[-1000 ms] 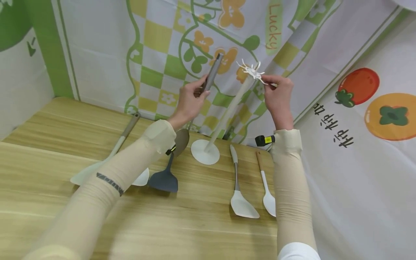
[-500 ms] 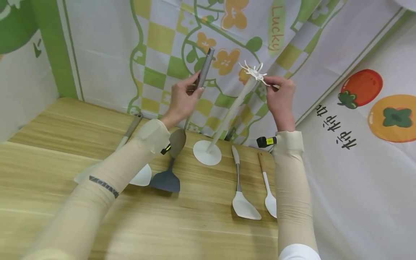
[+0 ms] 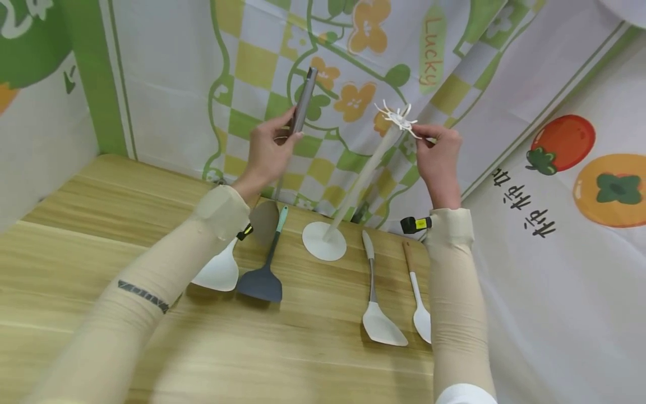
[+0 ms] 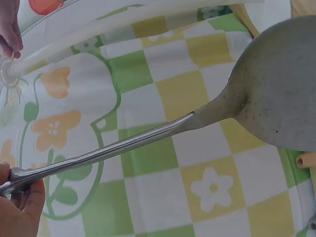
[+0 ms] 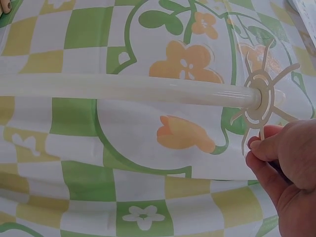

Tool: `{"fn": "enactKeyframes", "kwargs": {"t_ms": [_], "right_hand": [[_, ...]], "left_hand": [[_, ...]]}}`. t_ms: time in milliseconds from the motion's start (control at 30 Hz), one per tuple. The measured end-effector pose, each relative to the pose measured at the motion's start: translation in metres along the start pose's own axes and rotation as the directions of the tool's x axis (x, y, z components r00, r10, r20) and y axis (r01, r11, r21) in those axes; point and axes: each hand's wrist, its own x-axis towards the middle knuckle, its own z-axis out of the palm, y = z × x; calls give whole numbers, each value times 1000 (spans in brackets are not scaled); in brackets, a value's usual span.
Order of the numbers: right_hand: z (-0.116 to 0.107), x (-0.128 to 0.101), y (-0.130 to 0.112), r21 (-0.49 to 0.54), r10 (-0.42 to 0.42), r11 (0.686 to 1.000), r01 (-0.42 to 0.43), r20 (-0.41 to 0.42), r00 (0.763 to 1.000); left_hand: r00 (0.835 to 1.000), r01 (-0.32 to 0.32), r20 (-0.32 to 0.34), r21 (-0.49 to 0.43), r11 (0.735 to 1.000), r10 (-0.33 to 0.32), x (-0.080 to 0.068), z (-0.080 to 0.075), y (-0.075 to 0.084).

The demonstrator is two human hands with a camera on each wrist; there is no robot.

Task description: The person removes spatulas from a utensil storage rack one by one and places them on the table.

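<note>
Four utensils (image 3: 372,292) beside stand (image 3: 353,191)

Your left sleeve (image 3: 166,264) hides the white spatula's (image 3: 218,272) handle; the right sleeve (image 3: 451,292) covers part of the spoon (image 3: 418,303).

Both my forearms are in long beige stretch sleeves, snug, slightly wrinkled along the length, ending at the wrist with a looser folded cuff. My left hand (image 3: 267,154) and right hand (image 3: 438,159) are bare, no gloves or rings visible. Left sleeve (image 3: 166,280) has a dark grey patterned band printed across the mid-forearm. Right sleeve (image 3: 451,297) is plain; a white garment edge shows below it near the elbow. Each wrist carries a small black camera unit with a yellow-green label: right one (image 3: 416,224) sits at the cuff, left one (image 3: 245,231) is mostly tucked under the cuff.
</note>
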Motion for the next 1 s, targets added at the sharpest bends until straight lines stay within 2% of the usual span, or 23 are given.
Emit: {"fn": "enactKeyframes", "kwargs": {"t_ms": [233,500,1000], "right_hand": [[1,-2,-1,-3,6,1000,-6,-11,1000],[2,-2,-3,-14,-2,1000,2,-20,1000],[2,-3,-3,-30,17,999,-18,-7,1000]], "left_hand": [[999,-29,-25,20,999,30,1,-20,5],[994,-82,-69,43,996,85,0,-35,6],[992,-59,-112,63,996,66,0,-54,16]]}}
